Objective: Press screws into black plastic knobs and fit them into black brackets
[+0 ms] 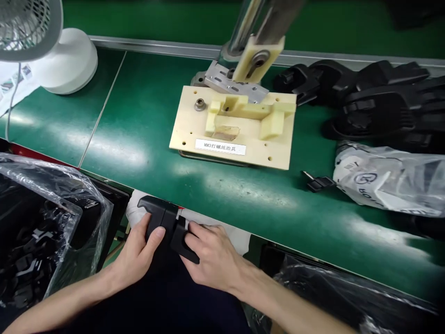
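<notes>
Close to my body, below the table's front edge, my left hand (139,248) grips a black plastic housing (160,218), thumb on its near face. My right hand (212,253) has its fingers closed around a smaller black hook-shaped plastic piece (182,241). That piece sits right beside the housing's right side; whether the two are joined I cannot tell. Beyond them on the table stands a cream-coloured fixture (189,120) with a printed label, its raised yellow blocks holding no part.
A metal post (239,32) rises behind the fixture. Black plastic parts (378,106), a printed plastic bag (392,178) and a small black-handled tool (318,182) lie at right. A white fan (69,60) stands at left. Plastic-lined bins (93,199) flank me below the green table (139,116).
</notes>
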A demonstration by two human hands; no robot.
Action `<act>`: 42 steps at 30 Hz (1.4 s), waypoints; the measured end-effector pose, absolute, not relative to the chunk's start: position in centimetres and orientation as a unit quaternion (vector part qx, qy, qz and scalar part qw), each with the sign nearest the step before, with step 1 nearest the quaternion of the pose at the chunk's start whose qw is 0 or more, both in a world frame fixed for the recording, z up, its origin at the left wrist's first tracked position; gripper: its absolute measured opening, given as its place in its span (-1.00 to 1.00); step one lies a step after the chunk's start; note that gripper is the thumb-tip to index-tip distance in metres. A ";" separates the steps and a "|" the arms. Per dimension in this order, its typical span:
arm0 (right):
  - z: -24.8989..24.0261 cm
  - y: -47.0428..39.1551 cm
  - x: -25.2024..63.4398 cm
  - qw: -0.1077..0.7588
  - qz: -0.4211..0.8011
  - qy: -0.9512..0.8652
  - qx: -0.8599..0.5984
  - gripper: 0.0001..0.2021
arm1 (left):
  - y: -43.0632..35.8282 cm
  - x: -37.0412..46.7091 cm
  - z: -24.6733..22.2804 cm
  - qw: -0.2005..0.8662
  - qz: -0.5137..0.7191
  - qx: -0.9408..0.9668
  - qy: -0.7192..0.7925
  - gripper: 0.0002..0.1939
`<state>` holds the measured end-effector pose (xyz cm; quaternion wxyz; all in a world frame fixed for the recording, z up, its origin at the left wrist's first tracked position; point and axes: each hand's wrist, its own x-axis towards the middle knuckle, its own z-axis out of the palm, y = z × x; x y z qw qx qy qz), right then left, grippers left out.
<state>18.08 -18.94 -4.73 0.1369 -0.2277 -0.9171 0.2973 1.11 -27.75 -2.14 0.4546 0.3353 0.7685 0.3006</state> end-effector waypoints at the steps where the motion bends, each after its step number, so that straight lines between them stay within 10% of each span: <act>1: -5.1 -19.4 18.1 0.165 0.295 -0.910 -0.241 -0.89 | -27.6 0.8 -2.0 0.452 0.277 0.365 0.765 -0.53; 19: -4.2 -16.8 18.7 0.129 -0.070 -0.988 -0.051 -0.81 | -27.3 3.6 -2.6 0.595 0.301 0.105 0.738 -0.46; 29: -3.1 -16.0 18.8 0.187 0.270 -0.935 -0.133 -0.82 | -26.6 0.9 -1.1 0.443 0.372 0.298 0.760 -0.59; 42: -3.6 -16.7 18.8 0.162 0.156 -0.969 -0.105 -0.85 | -27.5 1.6 -1.7 0.522 0.322 0.290 0.735 -0.59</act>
